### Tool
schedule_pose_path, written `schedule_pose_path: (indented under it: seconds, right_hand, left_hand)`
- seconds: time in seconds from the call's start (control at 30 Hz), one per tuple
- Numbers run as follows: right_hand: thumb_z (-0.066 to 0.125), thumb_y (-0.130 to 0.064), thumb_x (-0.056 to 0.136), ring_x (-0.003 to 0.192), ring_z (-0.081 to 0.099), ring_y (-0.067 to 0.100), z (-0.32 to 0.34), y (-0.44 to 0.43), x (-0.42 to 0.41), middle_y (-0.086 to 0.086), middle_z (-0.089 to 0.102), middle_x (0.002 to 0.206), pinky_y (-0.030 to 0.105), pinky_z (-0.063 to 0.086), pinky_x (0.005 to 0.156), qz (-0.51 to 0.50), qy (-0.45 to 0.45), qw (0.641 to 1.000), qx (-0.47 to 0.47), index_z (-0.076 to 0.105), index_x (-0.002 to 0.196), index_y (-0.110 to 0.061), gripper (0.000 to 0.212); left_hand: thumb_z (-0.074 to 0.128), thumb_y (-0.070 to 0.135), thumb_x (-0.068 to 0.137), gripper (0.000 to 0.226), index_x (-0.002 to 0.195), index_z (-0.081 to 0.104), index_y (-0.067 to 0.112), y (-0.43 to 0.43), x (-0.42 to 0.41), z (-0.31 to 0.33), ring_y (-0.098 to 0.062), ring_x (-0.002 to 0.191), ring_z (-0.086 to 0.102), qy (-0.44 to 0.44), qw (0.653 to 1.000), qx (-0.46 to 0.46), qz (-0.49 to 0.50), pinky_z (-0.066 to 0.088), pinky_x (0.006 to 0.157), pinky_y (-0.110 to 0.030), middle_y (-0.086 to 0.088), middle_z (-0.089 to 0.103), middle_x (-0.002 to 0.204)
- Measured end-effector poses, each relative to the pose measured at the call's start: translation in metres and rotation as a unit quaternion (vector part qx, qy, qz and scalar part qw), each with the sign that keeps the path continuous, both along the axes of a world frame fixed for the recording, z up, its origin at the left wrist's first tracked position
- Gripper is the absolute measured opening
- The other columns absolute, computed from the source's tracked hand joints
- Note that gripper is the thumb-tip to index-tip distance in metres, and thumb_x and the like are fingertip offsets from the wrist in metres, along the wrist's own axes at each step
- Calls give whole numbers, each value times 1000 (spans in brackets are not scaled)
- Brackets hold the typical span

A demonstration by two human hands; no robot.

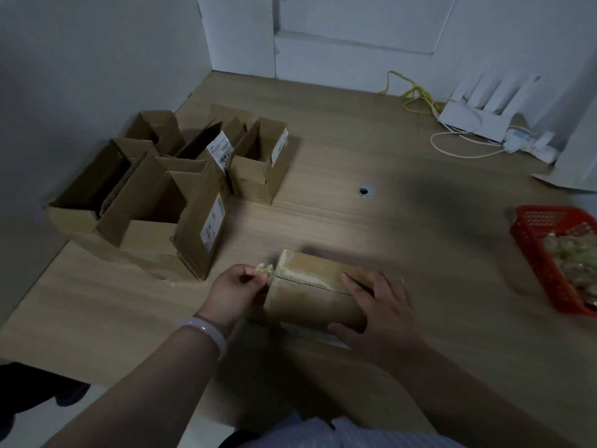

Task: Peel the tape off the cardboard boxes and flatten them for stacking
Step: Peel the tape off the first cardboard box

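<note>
Left grip (237, 287): pinching tape (265, 270) wad at box (310, 305) left end. Right grip (384, 305): clasping its right end, box down on surface (355, 221), long axis across between both. Looks set for pulling leftward, away from box

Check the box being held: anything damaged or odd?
The box top shows a pale, ragged strip beside its seam, as if surface paper tore away. The left hand pinches a tape wad at that end.
</note>
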State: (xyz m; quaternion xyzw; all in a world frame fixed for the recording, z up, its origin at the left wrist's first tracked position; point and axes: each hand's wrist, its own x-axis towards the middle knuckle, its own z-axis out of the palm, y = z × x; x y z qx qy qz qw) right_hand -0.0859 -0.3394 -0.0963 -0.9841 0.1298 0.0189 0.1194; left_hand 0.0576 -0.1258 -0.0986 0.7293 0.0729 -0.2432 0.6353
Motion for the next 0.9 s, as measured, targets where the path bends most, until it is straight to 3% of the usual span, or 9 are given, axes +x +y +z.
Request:
schedule_pose_path:
  seconds: [0.1, 0.23, 0.37, 0.5, 0.63, 0.73, 0.8, 0.9]
  right_hand:
    - [32, -88, 64, 139, 15, 19, 0, 1, 0, -7, 23, 151, 46, 7, 118, -3, -4, 1000, -6, 23, 147, -45, 94]
    - [36, -87, 65, 139, 20, 21, -1, 2, -1, -7, 27, 150, 45, 11, 117, -6, -16, 1000, -1, 29, 146, -44, 91]
    - [42, -84, 65, 136, 24, 20, -2, 2, -2, -7, 31, 148, 37, 9, 114, -7, -35, 999, -3, 35, 144, -43, 90]
    - [45, -83, 64, 136, 24, 19, -2, 2, -2, -7, 31, 148, 37, 12, 113, -11, -35, 999, -3, 36, 144, -43, 89]
    - [44, -83, 64, 136, 27, 22, -1, 2, -3, -5, 34, 148, 44, 23, 114, -18, -38, 999, 3, 37, 143, -42, 89]
    - [41, -84, 64, 138, 26, 23, 0, 3, -3, -5, 33, 149, 48, 23, 114, -20, -35, 999, 9, 35, 144, -43, 90]
    - [42, -83, 63, 137, 27, 24, 1, 5, -2, -4, 35, 149, 48, 23, 114, -21, -35, 999, 8, 36, 143, -43, 90]
    - [44, -82, 63, 135, 32, 25, 2, 6, -3, -2, 39, 146, 48, 26, 112, -23, -45, 999, 9, 41, 141, -41, 89]
  left_hand:
    - [61, 2, 88, 16, 74, 59, 9, 1, 3, -7, -26, 70, 63, 11, 1000, 10, 14, 55, 65, -34, -7, 67, 67]
    - [71, 10, 82, 12, 78, 62, 16, 0, 9, -15, -33, 83, 67, -49, 993, 106, -21, 56, 78, -46, -14, 69, 83]
    - [71, 17, 78, 19, 72, 57, 27, -3, 9, -15, -19, 73, 63, -170, 958, 223, -61, 46, 65, -24, 8, 63, 68]
    - [68, 19, 78, 21, 86, 52, 30, -3, 11, -10, -3, 64, 53, -214, 939, 254, -89, 33, 53, -16, 13, 58, 68]
    - [67, 17, 83, 10, 90, 65, 25, 1, 11, -11, -8, 83, 61, -224, 946, 197, -123, 42, 76, -16, 10, 67, 84]
    - [57, 9, 92, 18, 105, 70, 7, 8, 11, -11, -18, 104, 63, -113, 987, 59, -102, 46, 97, -31, -4, 70, 106]
    - [56, 4, 92, 20, 104, 70, 10, 11, 12, -9, -21, 104, 64, -66, 993, 21, -91, 48, 97, -35, -6, 70, 106]
    - [69, 7, 83, 13, 88, 71, 19, 11, 17, -9, -12, 83, 67, -51, 996, 26, -74, 53, 77, -25, 1, 72, 88]
